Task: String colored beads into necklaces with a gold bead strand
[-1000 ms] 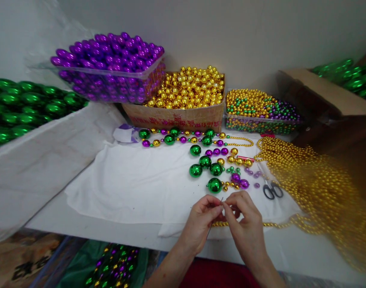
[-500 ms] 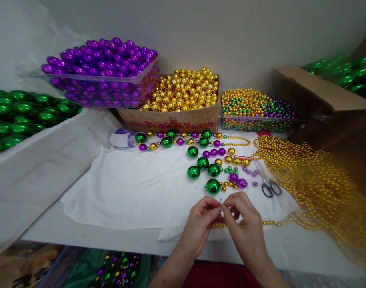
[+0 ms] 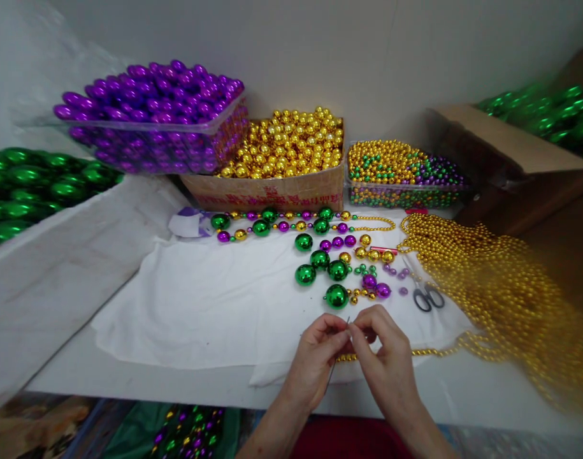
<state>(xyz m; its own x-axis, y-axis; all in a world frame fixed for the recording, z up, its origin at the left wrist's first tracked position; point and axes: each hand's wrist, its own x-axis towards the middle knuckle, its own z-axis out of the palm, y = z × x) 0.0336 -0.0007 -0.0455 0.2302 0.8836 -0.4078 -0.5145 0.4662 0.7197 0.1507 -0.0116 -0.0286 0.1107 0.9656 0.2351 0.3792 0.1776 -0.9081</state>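
My left hand (image 3: 317,357) and my right hand (image 3: 384,357) meet at the table's front edge, fingertips pinched together on a thin metal needle (image 3: 347,322) that pokes up between them. A strand of small gold beads (image 3: 425,352) runs from under my right hand to the right. Just beyond my fingers lie loose green balls (image 3: 336,296), purple beads (image 3: 369,280) and gold beads (image 3: 374,255) on a white cloth (image 3: 200,299). A finished string of mixed beads (image 3: 291,220) lies further back.
Scissors (image 3: 427,298) lie right of the loose beads, beside a large heap of gold bead strands (image 3: 501,287). At the back stand a tray of purple balls (image 3: 152,115), a carton of gold balls (image 3: 286,143) and a tray of small mixed beads (image 3: 401,169). Green balls (image 3: 37,185) fill the left.
The hands stay pinched on the needle with barely any movement. The view has drifted slightly, so everything sits a little further left and lower.
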